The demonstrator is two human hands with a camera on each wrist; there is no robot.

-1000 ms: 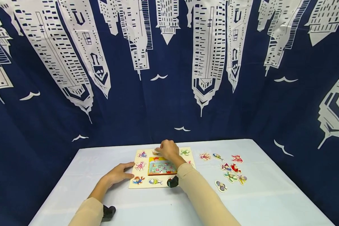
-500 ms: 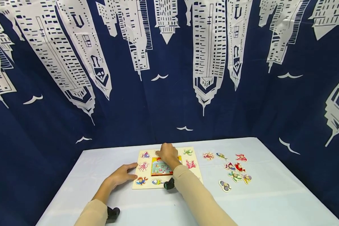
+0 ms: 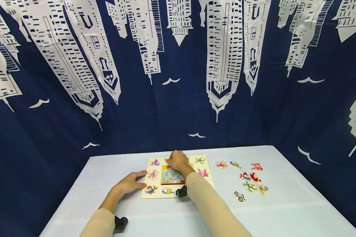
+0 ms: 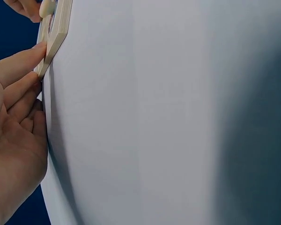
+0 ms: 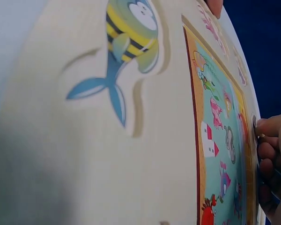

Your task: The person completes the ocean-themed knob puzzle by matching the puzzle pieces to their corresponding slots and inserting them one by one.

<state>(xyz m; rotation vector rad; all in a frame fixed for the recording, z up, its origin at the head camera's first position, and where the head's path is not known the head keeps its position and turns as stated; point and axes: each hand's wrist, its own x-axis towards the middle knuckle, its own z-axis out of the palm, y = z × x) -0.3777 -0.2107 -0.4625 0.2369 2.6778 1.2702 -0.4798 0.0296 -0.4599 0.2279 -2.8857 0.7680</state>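
Seemingly, you were fitting a piece [image 5: 254, 122] at the far edge of the puzzle board [image 3: 159, 194], frame centre; your right hand [image 3: 178, 160] pinched it, your left hand's [image 3: 130, 183] relaxed fingers touched the left edge. Next probably required careful alignment.

The puzzle board [image 3: 157, 196] lies on the tabletop [image 3: 284, 204], with the picture panel [image 3: 172, 176] in its middle. The left hand [image 3: 130, 183] is at its left edge; the right hand [image 3: 178, 160] is above its far part. To the right of the board lie loose pieces: the octopus piece [image 3: 222, 165] nearest to it, the starfish piece [image 3: 256, 167] farther right, the turtle piece [image 3: 250, 187] before the crab piece [image 3: 255, 177]. Behind the tabletop hangs a curtain [image 3: 166, 115].
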